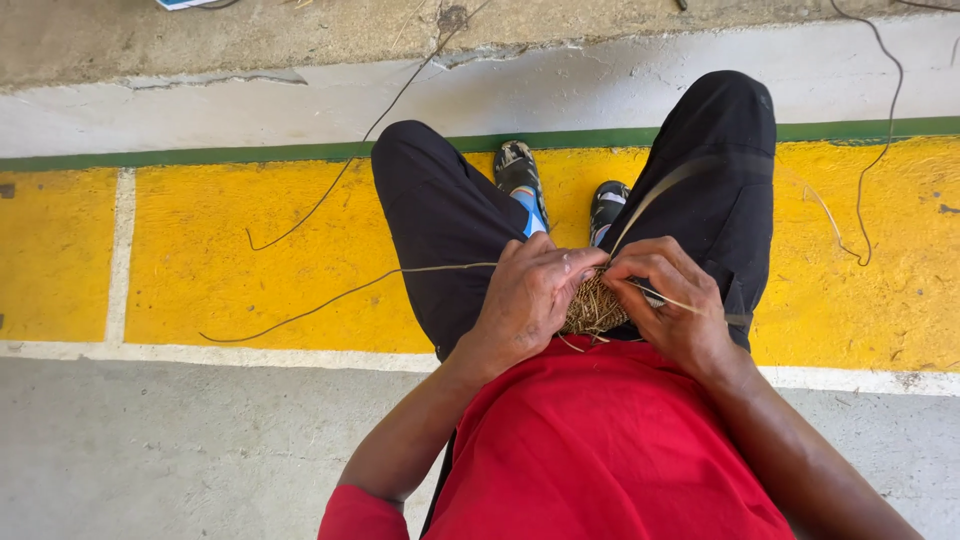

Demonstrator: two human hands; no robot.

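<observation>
Looking straight down here: both hands are wrapped around a small woven bundle of straw-coloured fibre (592,305), held over the lap right between the knees, just above the hem of the red shirt (600,450). The left hand (530,300) covers the bundle's left side, fingers curled over the top and closed on it. The right hand (668,300) grips the right side, thumb and fingers pinched together on the fibres. The 2 hands nearly touch over the bundle, so most of it is hidden and I can't really tell its long axis. 1 long thin strand (330,300) runs out from under the left hand, pointing left and sagging down across the yellow painted floor strip (200,260). Black trousers (440,210) and 2 shoes (522,175) sit beyond the hands.
</observation>
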